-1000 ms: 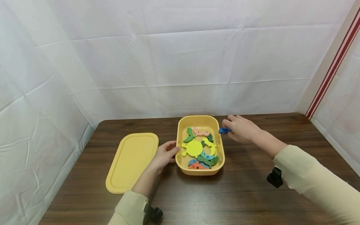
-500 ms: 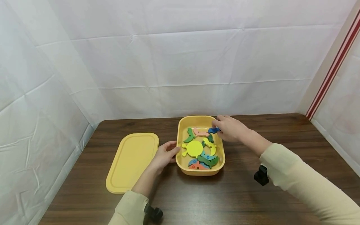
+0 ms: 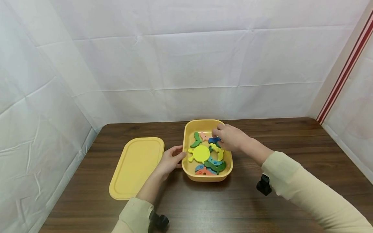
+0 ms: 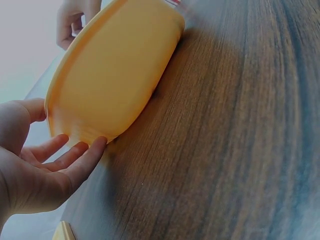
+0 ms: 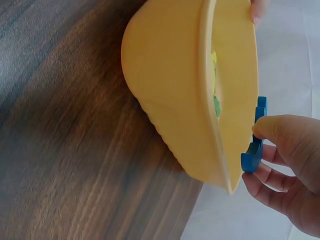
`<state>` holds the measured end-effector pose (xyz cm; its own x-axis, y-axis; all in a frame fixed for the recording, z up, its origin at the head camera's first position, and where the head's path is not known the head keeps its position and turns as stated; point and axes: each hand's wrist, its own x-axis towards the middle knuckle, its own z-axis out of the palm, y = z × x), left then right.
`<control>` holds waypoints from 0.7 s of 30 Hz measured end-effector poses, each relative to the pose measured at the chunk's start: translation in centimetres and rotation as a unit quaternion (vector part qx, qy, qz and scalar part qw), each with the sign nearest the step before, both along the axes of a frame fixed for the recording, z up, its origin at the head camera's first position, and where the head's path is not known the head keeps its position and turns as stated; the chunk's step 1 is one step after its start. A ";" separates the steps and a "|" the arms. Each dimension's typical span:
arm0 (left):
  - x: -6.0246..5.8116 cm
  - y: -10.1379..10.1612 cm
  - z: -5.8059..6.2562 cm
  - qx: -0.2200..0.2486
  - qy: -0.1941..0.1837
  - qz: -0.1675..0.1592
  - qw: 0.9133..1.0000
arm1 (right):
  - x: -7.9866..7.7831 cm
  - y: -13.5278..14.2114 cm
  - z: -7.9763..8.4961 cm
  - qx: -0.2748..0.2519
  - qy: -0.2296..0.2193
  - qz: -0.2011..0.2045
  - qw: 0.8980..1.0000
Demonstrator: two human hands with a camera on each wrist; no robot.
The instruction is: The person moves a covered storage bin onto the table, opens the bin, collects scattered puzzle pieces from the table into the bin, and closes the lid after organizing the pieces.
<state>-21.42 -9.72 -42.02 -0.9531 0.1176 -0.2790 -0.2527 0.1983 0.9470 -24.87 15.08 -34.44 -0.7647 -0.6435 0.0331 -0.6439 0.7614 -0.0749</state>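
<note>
A yellow plastic box (image 3: pixel 204 124) holds several flat animal-shaped pieces. Among them are a yellow turtle-like piece (image 3: pixel 201 154), a green curved piece (image 3: pixel 196 140) and a dark green one (image 3: pixel 216 166). My left hand (image 3: pixel 172 158) holds the box at its left side, thumb at the rim and fingertips against the outer wall. Between thumb and fingers, my right hand (image 3: pixel 231 137) pinches a blue animal-shaped piece (image 5: pixel 255 145). In the head view this piece overlaps the pink piece (image 3: pixel 204 136) inside the box. The right wrist view has it above the rim line.
To the left, a yellow lid (image 3: pixel 137 168) lies flat on the dark wooden table (image 3: pixel 204 207). White cloth (image 3: pixel 186 64) hangs behind the table and along both sides. A small black device (image 3: pixel 158 221) is strapped at each wrist.
My right hand has carried the blue piece leftward from beside the box, across its right rim, and lower over the other pieces. My left hand and the box have stayed put.
</note>
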 end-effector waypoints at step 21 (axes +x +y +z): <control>0.0 0.0 -0.1 0.003 0.003 0.001 1.000 | 1.1 -1.6 -0.8 0.011 -0.004 0.040 0.999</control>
